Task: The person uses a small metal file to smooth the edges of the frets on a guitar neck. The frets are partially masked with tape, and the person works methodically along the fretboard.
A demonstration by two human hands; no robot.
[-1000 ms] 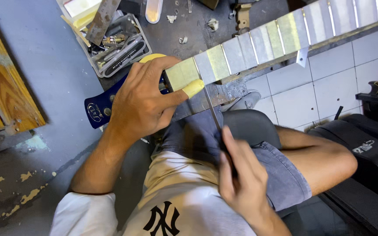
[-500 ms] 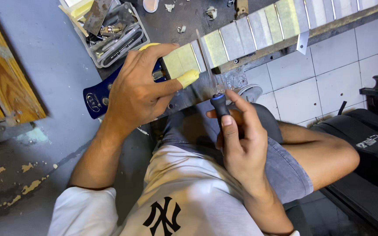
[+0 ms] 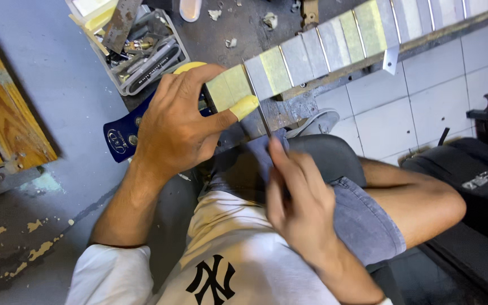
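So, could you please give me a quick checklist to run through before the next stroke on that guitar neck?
1. Neck held steady: ok. The left hand presses down on the guitar neck near its blue headstock.
2. Tool in a firm grip: ok. The right hand is closed around the thin file.
3. Tool on a fret: ok, its blade lies along one fret.
4. Fretboard masked: ok, strips of yellow masking tape cover the wood between frets.
5. Thumb clear of the blade: not ok, the taped left thumb sits right beside it.
6. Tool edge condition: cannot tell.
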